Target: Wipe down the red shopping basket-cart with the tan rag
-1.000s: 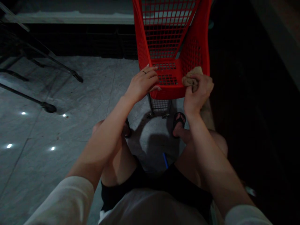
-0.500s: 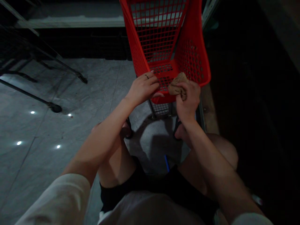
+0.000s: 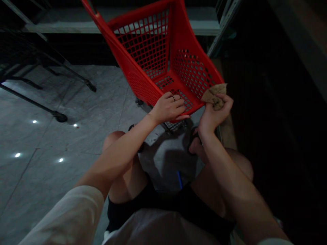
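Closest to us, a white sleeve (image 3: 71,217) runs down the person's arm, and black shorts (image 3: 163,200) sit well below the red plastic basket (image 3: 143,44). Just under the basket's near edge, a thin blue stick (image 3: 180,179) pokes up beside the shorts, and a dark flip-flop (image 3: 194,140) sits nearer the basket.

Now to the action! The left hand (image 3: 168,108) is right on the basket's near edge, fingers (image 3: 176,102) together and curled over the red mesh, with a ring on one of them. The right hand (image 3: 216,115) is at the basket's right corner, its fingers (image 3: 224,100) clamped on a crumpled tan rag (image 3: 213,96), and that rag is pressed against the red rim.

The basket is tilted, held up on a wire cart frame (image 3: 173,126) that shows just beneath it. To the left of the basket, a grey marble floor (image 3: 76,153) carries small spots of reflected light, and a black metal stand leg (image 3: 60,117) reaches across it. Beyond the basket, farthest off, runs a pale shelf ledge (image 3: 63,29).
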The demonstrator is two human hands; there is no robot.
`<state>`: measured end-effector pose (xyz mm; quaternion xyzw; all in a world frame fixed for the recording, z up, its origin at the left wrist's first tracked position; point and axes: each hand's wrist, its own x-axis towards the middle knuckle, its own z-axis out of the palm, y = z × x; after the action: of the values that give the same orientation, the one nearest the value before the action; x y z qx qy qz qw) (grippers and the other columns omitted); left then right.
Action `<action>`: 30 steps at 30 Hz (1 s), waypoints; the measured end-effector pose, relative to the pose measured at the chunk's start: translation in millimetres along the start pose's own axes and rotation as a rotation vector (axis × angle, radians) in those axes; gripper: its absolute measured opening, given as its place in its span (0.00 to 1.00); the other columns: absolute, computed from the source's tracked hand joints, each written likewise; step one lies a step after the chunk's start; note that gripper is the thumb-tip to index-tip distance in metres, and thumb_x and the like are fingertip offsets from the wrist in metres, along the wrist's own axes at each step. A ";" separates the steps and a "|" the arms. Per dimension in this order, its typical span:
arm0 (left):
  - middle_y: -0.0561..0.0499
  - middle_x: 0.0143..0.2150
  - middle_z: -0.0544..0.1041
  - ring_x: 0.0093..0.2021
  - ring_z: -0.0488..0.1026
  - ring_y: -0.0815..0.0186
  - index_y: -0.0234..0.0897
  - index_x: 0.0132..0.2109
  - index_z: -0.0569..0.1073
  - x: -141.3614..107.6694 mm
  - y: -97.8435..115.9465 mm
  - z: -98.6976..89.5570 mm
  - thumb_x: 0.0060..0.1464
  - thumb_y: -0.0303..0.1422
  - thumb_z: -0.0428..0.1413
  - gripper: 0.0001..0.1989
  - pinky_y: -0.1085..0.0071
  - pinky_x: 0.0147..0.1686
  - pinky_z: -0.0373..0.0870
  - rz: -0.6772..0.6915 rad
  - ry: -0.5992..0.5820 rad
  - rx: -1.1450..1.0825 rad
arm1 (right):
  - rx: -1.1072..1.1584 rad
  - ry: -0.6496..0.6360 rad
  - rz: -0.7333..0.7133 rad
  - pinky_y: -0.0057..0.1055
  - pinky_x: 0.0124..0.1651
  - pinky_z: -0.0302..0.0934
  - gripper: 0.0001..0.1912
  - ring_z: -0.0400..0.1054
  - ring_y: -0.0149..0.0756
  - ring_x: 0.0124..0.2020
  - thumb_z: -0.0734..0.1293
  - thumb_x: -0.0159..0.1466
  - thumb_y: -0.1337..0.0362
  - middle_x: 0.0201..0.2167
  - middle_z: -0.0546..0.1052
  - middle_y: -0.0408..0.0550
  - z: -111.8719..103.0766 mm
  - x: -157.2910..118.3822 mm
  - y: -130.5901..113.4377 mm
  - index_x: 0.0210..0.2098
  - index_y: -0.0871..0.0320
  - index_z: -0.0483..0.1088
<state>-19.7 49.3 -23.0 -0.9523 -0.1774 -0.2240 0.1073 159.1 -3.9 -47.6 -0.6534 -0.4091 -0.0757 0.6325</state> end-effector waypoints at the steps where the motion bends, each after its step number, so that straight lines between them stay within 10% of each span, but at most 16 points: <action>1: 0.51 0.36 0.75 0.43 0.73 0.59 0.43 0.36 0.72 -2.0 1.3 0.7 0.65 0.52 0.42 0.23 0.60 0.40 0.61 -0.017 -0.010 -0.008 | 0.035 -0.034 0.016 0.41 0.53 0.64 0.15 0.67 0.37 0.45 0.59 0.56 0.73 0.41 0.69 0.47 -3.1 -8.4 -8.8 0.42 0.55 0.62; 8: 0.52 0.32 0.75 0.39 0.71 0.61 0.43 0.33 0.71 -15.8 0.6 3.1 0.65 0.54 0.42 0.25 0.61 0.35 0.57 -0.156 0.005 -0.018 | 0.096 -0.303 0.039 0.37 0.50 0.67 0.15 0.69 0.36 0.45 0.62 0.56 0.69 0.42 0.71 0.46 -19.5 -49.4 -43.9 0.43 0.51 0.63; 19: 0.53 0.27 0.76 0.29 0.67 0.62 0.43 0.29 0.71 -35.8 8.5 -13.2 0.66 0.39 0.46 0.18 0.59 0.30 0.54 -0.169 0.218 0.068 | 0.235 -0.216 0.309 0.35 0.47 0.67 0.15 0.68 0.33 0.43 0.62 0.55 0.72 0.43 0.73 0.49 45.4 -8.0 10.9 0.43 0.57 0.63; 30: 0.54 0.26 0.75 0.30 0.66 0.64 0.41 0.28 0.70 -41.2 0.8 -22.0 0.67 0.37 0.46 0.18 0.61 0.31 0.54 -0.273 0.228 0.180 | 0.293 -0.561 0.273 0.41 0.48 0.68 0.10 0.70 0.38 0.40 0.66 0.58 0.65 0.39 0.75 0.43 2.2 -82.8 -46.4 0.40 0.48 0.67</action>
<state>-62.5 30.3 -23.0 -0.8745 -0.3110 -0.3259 0.1799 74.8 -44.5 -63.6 -0.5997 -0.4823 0.2519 0.5868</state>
